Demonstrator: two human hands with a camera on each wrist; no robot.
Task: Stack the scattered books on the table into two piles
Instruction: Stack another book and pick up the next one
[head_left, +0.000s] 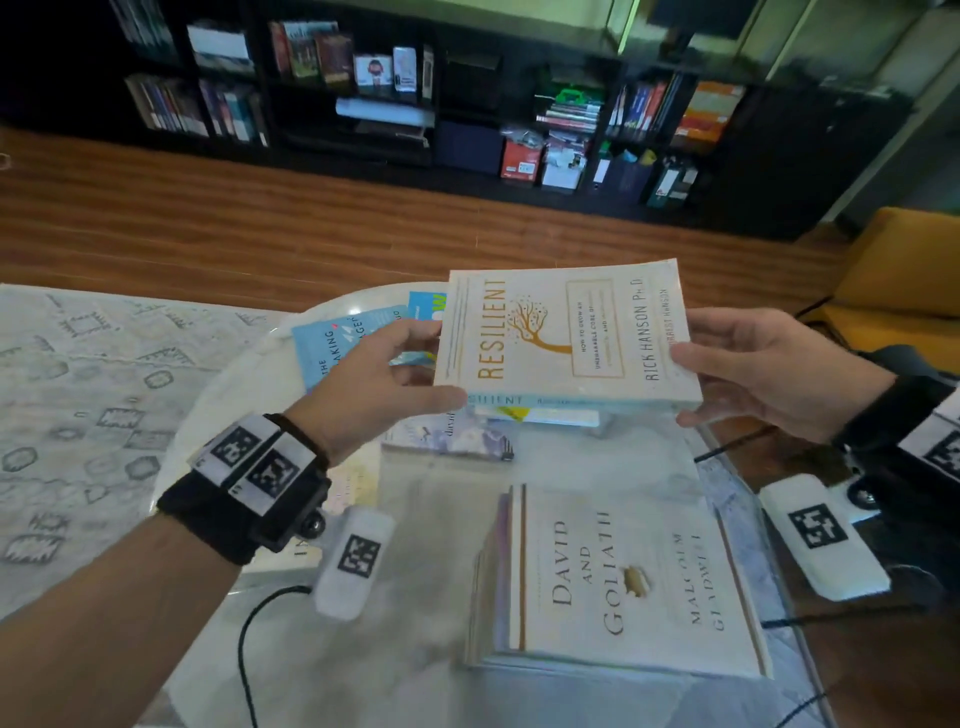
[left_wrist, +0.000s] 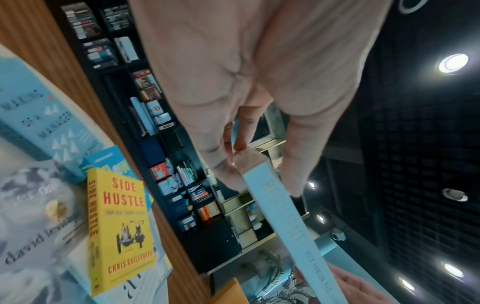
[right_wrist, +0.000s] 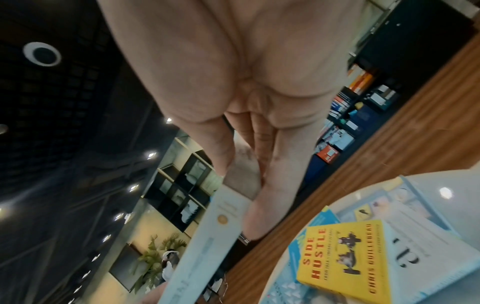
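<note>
Dark bookshelves (head_left: 384, 88) and a wood-plank floor (head_left: 260, 223) lie behind a round white marble counter (head_left: 426, 597), on which several books are spread. Item in hand: the paperback "Resilient" (head_left: 566, 332), held level in the air above the far part of the counter, cover up, spine toward the person. It is gripped at both short ends: the left hand (head_left: 374, 384) with thumb on the cover and fingers (left_wrist: 226, 164) curled beneath, the right hand (head_left: 769, 369) likewise pinching the opposite end, its fingers (right_wrist: 262, 197) closed on the book's edge. Items on the counter: a started pile topped by "David and Goliath" (head_left: 628, 582) at the near right; the yellow "Side Hustle" (left_wrist: 122, 224) directly below the held book, resting on other loose volumes; a light-blue book on management (head_left: 337, 343) at the far left; a cloud-patterned book (head_left: 447, 436) near centre. Step judged in hand: transfer of one book toward a pile, with most books not yet stacked. Next move judged to call for the book being brought toward the person, lowered flat and squared over the "David and Goliath" pile, or set down to found the second pile, before both grips are released. Edges should be aligned so the pile does not slide.
</note>
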